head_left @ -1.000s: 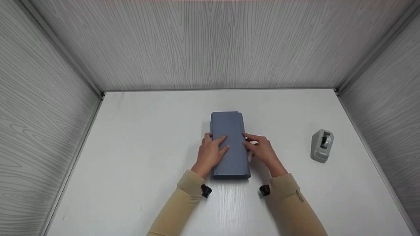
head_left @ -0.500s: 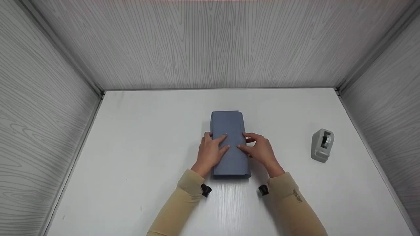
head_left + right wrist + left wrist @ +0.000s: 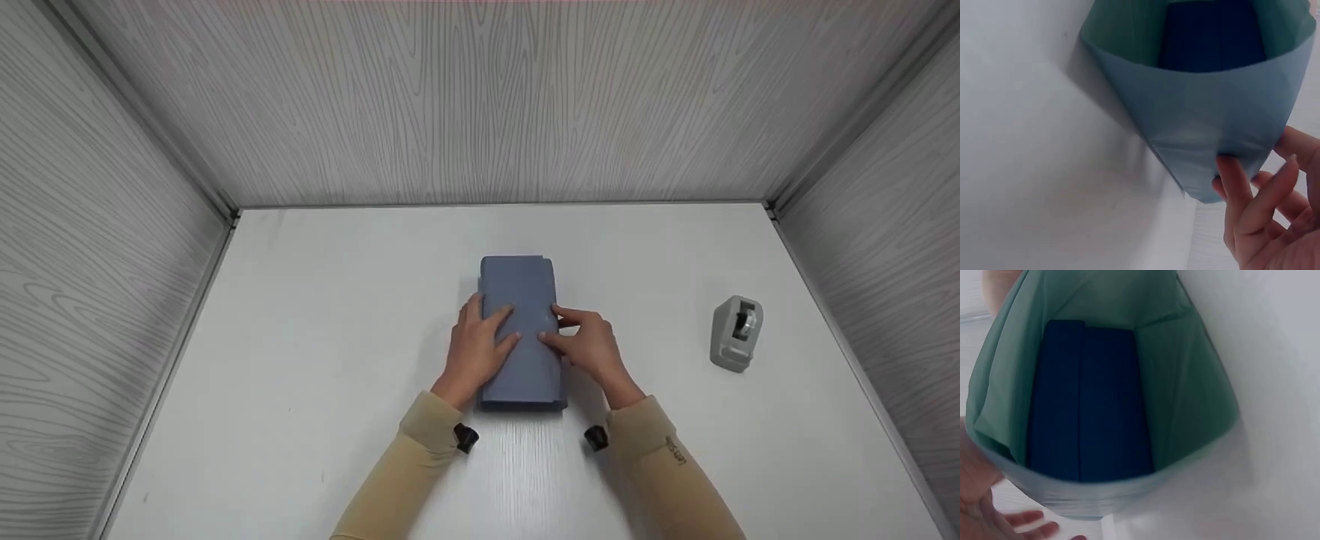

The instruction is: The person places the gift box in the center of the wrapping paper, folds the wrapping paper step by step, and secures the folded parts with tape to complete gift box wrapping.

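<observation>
The blue-grey wrapped package (image 3: 531,322) lies flat on the white surface (image 3: 337,315), lengthwise away from the person and between the two hands. The paper forms a kind of sleeve: its near end stands open, and the wrist views show a greenish inner side. Inside this sleeve sits a dark blue content (image 3: 1109,399), with a straight line along it; whether it is one box or two, I cannot tell.

The left hand (image 3: 471,349) is spread, with its thumb and index finger resting on the top of the package and other fingers along its left edge. The right hand (image 3: 596,345) is half bent, its thumb on the top and its index finger at the right edge; whether it pinches the paper, I cannot tell. A grey tape dispenser (image 3: 737,334) stands well apart, at the right.
</observation>
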Available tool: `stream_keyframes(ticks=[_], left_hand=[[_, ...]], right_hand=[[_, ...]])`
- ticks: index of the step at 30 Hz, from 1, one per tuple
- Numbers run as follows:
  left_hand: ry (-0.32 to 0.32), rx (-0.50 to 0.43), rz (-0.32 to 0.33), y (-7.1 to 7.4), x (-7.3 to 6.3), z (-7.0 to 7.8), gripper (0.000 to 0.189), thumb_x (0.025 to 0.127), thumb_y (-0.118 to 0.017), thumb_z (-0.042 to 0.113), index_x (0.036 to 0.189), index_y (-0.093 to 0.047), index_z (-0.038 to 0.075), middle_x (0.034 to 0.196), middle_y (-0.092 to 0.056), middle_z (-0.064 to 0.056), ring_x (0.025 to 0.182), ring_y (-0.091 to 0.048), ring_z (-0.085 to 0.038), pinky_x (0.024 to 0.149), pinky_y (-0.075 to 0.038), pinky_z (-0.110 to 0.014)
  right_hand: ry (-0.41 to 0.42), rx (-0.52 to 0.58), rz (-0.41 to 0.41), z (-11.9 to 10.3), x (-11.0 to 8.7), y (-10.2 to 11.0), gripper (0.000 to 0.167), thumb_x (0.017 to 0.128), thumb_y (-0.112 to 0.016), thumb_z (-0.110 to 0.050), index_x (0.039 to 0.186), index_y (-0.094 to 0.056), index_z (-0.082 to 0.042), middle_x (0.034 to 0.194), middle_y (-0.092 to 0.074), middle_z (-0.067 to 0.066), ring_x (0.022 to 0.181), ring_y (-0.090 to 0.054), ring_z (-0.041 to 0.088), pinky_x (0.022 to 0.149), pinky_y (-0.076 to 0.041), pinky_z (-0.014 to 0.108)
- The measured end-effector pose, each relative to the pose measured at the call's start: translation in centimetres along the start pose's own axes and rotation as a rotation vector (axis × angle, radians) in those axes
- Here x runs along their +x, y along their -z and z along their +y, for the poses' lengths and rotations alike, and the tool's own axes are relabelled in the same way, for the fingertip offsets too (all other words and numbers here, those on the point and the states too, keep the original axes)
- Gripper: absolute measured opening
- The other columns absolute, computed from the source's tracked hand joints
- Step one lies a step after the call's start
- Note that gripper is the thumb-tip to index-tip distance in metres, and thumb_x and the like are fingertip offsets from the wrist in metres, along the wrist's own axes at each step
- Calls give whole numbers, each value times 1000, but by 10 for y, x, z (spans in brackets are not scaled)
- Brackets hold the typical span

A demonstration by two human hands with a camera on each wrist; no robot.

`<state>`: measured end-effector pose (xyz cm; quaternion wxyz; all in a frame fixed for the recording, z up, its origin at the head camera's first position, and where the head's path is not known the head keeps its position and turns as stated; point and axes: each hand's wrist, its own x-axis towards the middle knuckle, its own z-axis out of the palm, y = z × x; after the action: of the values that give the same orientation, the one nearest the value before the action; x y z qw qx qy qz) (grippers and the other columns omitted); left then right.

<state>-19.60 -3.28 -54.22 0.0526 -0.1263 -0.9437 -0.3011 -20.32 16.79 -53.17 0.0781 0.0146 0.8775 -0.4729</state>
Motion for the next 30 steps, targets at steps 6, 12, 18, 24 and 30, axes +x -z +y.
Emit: stream_keyframes(ticks=[6, 12, 18, 24, 30], left_hand=[[-88, 31, -63, 6, -2, -6, 36, 96, -64, 31, 129, -67, 15, 145, -45, -14, 141, -32, -31, 105, -34, -53], [-87, 15, -77, 9, -4, -10, 35, 96, -64, 28, 128, -68, 15, 144, -47, -11, 141, -33, -30, 104, -35, -55], [-96, 15, -74, 10, -4, -11, 34, 96, -64, 29, 127, -68, 15, 144, -48, -10, 140, -33, -30, 103, -36, -54], [-118, 31, -60, 9, -3, -12, 33, 96, -64, 29, 126, -69, 15, 142, -49, -11, 139, -35, -30, 102, -39, -53], [-121, 49, -54, 9, -4, -11, 36, 97, -63, 30, 129, -66, 13, 142, -49, -10, 138, -37, -30, 101, -40, -53]], right_hand=[[-4, 38, -11, -2, 2, -7, 60, 83, -80, -20, 138, -58, -13, 121, -64, 16, 72, -71, 17, 57, -55, 31], [2, 36, -32, -2, 6, -7, 58, 84, -80, -20, 137, -59, -14, 121, -64, 16, 73, -71, 18, 59, -56, 34], [8, 34, -36, -3, 8, -6, 59, 83, -81, -22, 137, -60, -15, 120, -65, 15, 71, -71, 17, 57, -55, 33], [17, 56, -30, -3, 7, -5, 59, 82, -81, -20, 137, -59, -15, 120, -64, 15, 70, -71, 18, 54, -54, 31], [4, 71, -27, -1, 6, -6, 59, 82, -81, -20, 137, -59, -16, 118, -64, 15, 70, -71, 18, 52, -53, 31]])
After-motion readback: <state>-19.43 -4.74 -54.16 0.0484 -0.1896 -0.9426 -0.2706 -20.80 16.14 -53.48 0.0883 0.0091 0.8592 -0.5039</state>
